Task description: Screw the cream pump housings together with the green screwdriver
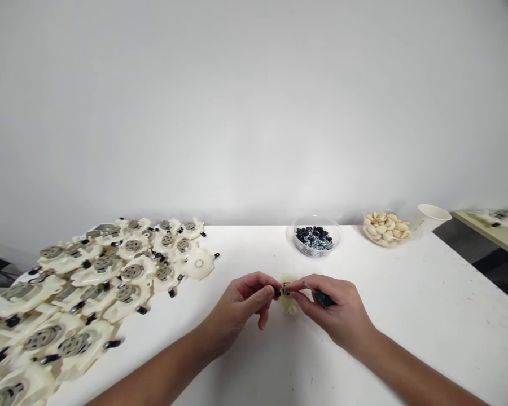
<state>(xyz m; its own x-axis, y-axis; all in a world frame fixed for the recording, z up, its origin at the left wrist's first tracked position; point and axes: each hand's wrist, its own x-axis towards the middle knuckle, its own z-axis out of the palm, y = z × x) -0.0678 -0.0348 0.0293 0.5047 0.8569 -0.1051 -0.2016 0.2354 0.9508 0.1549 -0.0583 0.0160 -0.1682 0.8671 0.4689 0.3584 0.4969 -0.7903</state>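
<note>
A small cream plastic housing with a grey motor-like centre (290,309) lies on the white table, partly hidden by my fingers. My left hand (248,301) pinches a small black piece (276,292) at the housing's left side. From the right, my right hand (334,307) has thumb and forefinger at the housing's centre. Tucked in that same hand is a small tool with a dark green handle (323,298); its tip is too small to make out.
Many similar cream housings (133,270) with black pieces cover the table's left side. Behind my hands stands a clear bowl (295,246) of small black parts. Further right are a bowl (375,242) of cream, nut-like pieces and a tilted white cup (432,217) near the edge.
</note>
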